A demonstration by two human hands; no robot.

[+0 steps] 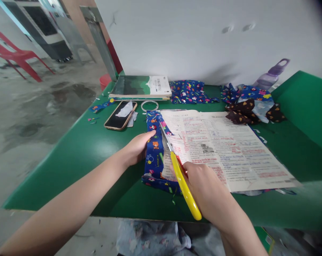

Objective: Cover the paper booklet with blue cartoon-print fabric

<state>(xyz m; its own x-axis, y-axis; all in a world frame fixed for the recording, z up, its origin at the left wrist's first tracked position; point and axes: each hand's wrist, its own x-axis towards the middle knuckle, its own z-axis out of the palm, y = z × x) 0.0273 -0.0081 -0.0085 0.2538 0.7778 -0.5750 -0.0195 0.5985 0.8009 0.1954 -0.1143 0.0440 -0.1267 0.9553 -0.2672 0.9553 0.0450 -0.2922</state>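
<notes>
Fabric [152, 153] in left hand [137, 148], scissors [182, 183] in right hand [205, 186]

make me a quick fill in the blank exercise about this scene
1. The right hand holds yellow-handled ____.
2. The left hand holds patterned ____-coloured cloth.
3. The phone lies on a ____ table.
4. The bottle at the back is ____ in colour.

Missing words: scissors; blue; green; purple

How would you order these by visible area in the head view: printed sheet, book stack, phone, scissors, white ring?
1. Printed sheet
2. Book stack
3. Phone and scissors: too alike to rank, scissors being nearer the camera
4. White ring
</notes>
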